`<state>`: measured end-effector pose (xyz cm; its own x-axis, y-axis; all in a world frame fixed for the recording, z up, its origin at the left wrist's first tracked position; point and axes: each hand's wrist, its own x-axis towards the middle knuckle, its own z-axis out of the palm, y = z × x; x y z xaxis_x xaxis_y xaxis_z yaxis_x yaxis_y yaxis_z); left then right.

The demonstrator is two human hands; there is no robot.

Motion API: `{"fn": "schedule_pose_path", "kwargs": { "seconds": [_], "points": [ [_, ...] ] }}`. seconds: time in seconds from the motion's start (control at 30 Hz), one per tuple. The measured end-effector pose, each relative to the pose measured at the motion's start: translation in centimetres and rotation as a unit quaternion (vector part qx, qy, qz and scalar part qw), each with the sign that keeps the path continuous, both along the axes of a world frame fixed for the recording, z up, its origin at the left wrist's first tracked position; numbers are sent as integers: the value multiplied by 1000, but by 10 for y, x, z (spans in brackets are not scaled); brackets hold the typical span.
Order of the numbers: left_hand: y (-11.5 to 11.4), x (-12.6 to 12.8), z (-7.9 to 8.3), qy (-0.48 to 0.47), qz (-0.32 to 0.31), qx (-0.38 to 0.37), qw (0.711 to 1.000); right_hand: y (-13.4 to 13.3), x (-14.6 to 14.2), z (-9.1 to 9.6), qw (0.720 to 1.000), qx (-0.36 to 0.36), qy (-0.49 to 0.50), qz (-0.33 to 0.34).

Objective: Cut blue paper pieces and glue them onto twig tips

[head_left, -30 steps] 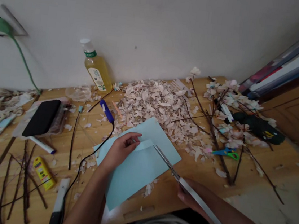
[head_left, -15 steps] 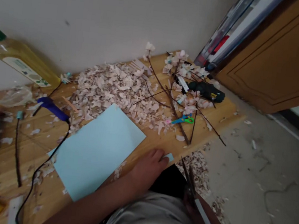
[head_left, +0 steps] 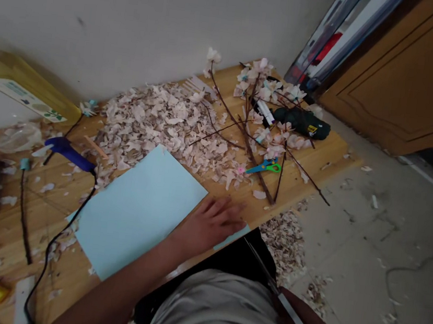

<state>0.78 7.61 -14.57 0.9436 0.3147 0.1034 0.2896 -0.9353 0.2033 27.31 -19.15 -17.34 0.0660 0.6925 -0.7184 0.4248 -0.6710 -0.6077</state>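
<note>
My left hand lies on the table near its front edge, fingers stretched out. Partly under it is a narrow light blue paper piece at the edge. A large light blue sheet lies just left of that hand. Low on the right, my right hand, dark and partly hidden, is closed on a pair of scissors. Their blades point up and left, close together, with the tips near the small blue piece.
Pale shavings are heaped behind the sheet. Flowered branches, small blue-green scissors and a dark folded umbrella lie to the right. A blue glue gun, its black cord and an oil bottle stand or lie left.
My left hand has shifted slightly left and its curled fingers have stretched out, showing more of the small blue piece. The scissors' spread blades have come together and moved left towards the table edge.
</note>
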Motion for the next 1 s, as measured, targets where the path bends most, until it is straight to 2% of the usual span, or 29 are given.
{"fn": "schedule_pose_path", "kwargs": {
  "seconds": [0.13, 0.27, 0.5, 0.7, 1.0],
  "points": [
    [-7, 1, -6, 1, 11, -35, 999, 15, -2, 11, 999, -14, 37, 6],
    [-12, 2, -6, -4, -6, -46, 999, 21, -5, 15, 999, -13, 50, 6],
    [-5, 4, -16, -26, -29, -48, 998, 31, -18, 22, 998, 4, 66, 18],
    [-5, 6, -27, -48, -42, -70, 996, 34, -27, 23, 999, -5, 49, -21],
    [8, 9, -24, -31, -81, -99, 991, 32, -27, 28, 998, -27, 47, -27]
  ]
}}
